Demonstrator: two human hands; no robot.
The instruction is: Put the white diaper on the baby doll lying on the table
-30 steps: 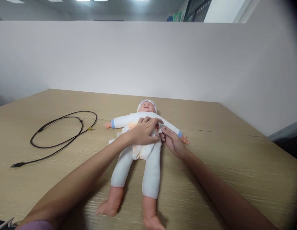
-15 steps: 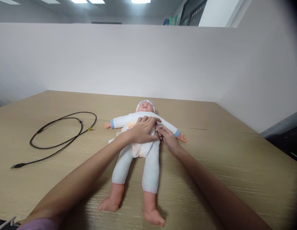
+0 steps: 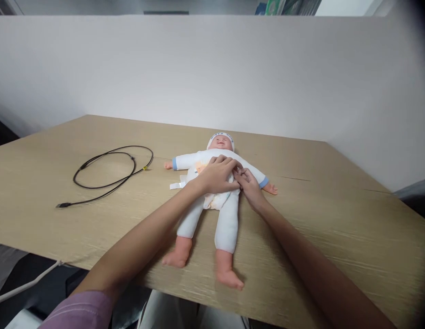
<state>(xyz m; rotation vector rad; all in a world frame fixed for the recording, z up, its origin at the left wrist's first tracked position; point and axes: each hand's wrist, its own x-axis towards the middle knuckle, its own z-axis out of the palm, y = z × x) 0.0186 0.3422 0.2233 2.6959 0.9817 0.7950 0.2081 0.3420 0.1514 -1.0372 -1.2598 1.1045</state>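
Observation:
A baby doll (image 3: 229, 224) in a white suit and cap lies on its back on the wooden table (image 3: 335, 219), feet toward me. A white diaper (image 3: 212, 201) is around its hips, with a tab sticking out on its left side. My left hand (image 3: 217, 176) lies flat on the doll's belly, fingers stretched out. My right hand (image 3: 248, 183) sits at the doll's right hip, fingers pinched together on the diaper's edge beside my left fingertips.
A black cable (image 3: 109, 171) lies looped on the table to the left of the doll. A white partition wall (image 3: 212, 68) stands behind the table. The near table edge shows, with a white cord (image 3: 23, 285) hanging below at the left.
The view has dropped and pulled back, so the near table edge now shows. My hands stay on the doll's belly and hip; my right fingers have closed in nearer to my left.

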